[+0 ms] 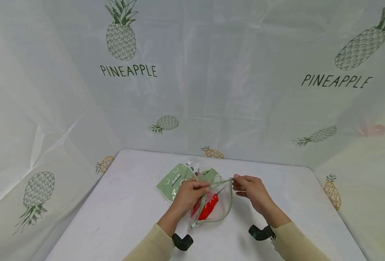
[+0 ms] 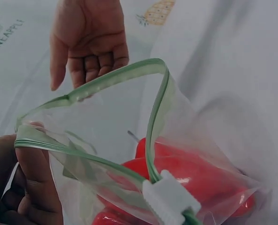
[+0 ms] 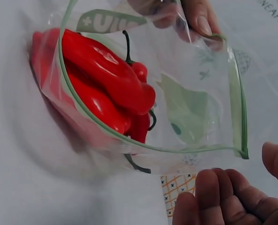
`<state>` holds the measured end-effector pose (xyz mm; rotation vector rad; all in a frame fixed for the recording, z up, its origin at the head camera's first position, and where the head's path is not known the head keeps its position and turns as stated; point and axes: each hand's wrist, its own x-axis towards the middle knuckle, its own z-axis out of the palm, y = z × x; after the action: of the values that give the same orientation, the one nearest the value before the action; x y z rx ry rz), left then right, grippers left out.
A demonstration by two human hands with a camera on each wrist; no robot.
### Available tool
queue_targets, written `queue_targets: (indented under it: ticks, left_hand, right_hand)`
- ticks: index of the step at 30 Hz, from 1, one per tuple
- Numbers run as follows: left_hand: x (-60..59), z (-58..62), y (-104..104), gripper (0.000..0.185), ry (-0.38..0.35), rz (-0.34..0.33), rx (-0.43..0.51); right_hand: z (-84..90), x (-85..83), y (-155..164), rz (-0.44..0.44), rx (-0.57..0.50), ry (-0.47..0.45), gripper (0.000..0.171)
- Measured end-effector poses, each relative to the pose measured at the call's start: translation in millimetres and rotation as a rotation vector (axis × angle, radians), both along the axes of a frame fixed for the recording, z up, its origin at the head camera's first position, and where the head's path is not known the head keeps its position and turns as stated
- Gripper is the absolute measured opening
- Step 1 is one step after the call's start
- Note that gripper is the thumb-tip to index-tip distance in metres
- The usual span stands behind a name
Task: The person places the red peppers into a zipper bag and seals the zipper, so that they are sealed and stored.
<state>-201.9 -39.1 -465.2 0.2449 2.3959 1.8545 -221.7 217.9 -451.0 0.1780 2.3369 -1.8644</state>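
A clear zip bag (image 3: 195, 140) with green zip edges stands with its mouth wide apart. Inside lie several shiny red peppers (image 3: 106, 65) with dark green stems. My left hand (image 1: 190, 192) pinches the bag's rim at the left side of the mouth, between thumb and fingers. At the opposite corner is my right hand (image 1: 252, 190), its fingers loosely bent and holding nothing, fingertips close by the green edge. A white slider (image 2: 170, 197) sits on the zip at the near end of the mouth.
Beside the bag, a green-printed plastic piece with a cartoon face (image 1: 174, 181) lies on the white table (image 1: 124, 210). Pineapple-printed sheeting (image 1: 212, 90) hangs behind and at both sides. Dark wrist devices (image 1: 260, 232) are on both forearms.
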Motion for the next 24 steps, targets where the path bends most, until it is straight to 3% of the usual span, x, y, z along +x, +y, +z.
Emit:
queue_targets:
  ticks: [6, 15, 24]
  left_hand:
    - [1.8, -2.2, -2.2, 0.018, -0.02, -0.025, -0.01]
    - [4.0, -1.2, -4.7, 0.018, -0.024, -0.052, -0.019]
    - [5.7, -1.2, -5.6, 0.016, -0.018, -0.081, -0.066]
  right_hand:
    - [-3.1, -7.3, 2.1, 0.056, -0.038, -0.064, 0.055]
    - [5.1, -13.7, 9.7, 0.123, 0.022, -0.193, 0.058]
    - [9.1, -14.6, 18.6, 0.238, 0.066, -0.251, 0.055]
